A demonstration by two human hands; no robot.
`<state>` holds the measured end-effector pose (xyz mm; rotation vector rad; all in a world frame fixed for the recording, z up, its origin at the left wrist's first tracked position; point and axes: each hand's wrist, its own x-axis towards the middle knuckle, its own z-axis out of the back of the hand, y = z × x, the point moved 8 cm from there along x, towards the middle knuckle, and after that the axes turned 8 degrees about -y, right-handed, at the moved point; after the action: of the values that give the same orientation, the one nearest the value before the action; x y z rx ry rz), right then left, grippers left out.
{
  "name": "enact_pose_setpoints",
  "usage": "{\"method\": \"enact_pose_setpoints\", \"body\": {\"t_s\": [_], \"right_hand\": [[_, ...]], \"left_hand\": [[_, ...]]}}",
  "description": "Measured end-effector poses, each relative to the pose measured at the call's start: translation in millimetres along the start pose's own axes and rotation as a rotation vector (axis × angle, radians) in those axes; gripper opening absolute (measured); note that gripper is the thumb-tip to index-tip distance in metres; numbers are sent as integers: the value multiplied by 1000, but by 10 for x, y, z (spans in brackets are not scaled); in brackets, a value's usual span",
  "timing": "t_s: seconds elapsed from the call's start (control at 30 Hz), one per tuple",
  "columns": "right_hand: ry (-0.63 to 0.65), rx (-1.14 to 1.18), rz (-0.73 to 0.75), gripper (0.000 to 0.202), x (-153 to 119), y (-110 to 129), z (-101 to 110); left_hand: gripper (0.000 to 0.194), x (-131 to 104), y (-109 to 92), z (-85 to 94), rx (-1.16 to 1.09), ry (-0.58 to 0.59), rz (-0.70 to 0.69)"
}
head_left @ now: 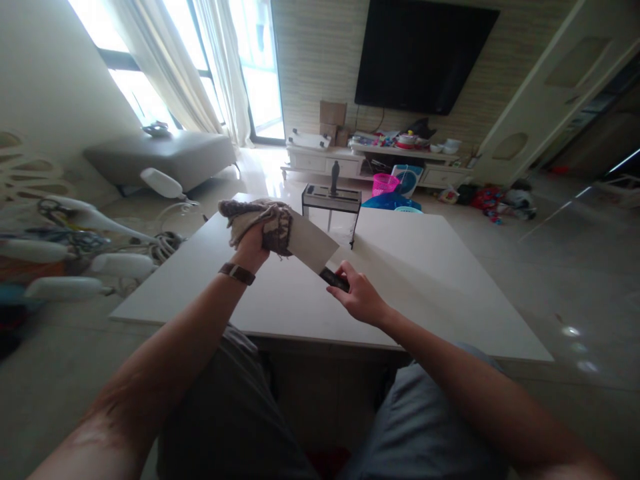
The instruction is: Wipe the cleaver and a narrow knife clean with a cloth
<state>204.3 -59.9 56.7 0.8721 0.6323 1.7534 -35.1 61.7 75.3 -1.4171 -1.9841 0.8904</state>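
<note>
Broad steel cleaver [314, 244]: stiff, heavy, sharp-edged | black handle at 5 o'clock gripped by closed right hand [359, 298] | blade at 10 o'clock pressed by left hand [251, 246] closed on soft brown-grey cloth [260, 220]; best held by handle.

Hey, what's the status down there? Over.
Left hand presses cloth on cleaver blade. Right hand grips its handle. Knife block on table behind, nothing in the way. Over.

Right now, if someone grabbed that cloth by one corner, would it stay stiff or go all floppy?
Probably floppy: the cloth bunches and folds in the left hand and drapes over the cleaver. It likely weighs little and would not slip, since its weave looks rough.
</note>
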Motion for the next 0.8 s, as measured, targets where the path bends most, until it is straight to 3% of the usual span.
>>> {"method": "enact_pose_setpoints", "body": {"t_s": [0.17, 0.4, 0.57, 0.8], "right_hand": [[3, 3, -7, 27, -12, -6, 0], [3, -28, 3, 24, -27, -14, 11], [-12, -42, 23, 24, -30, -24, 22], [-26, -15, -5, 24, -25, -50, 24]], "left_hand": [[22, 31, -77, -25, 17, 64, -107], [19, 153, -96, 153, -11, -4, -103], [23, 195, -57, 272, -43, -45, -18], [26, 90, 77, 175, -31, -16, 131]]}}
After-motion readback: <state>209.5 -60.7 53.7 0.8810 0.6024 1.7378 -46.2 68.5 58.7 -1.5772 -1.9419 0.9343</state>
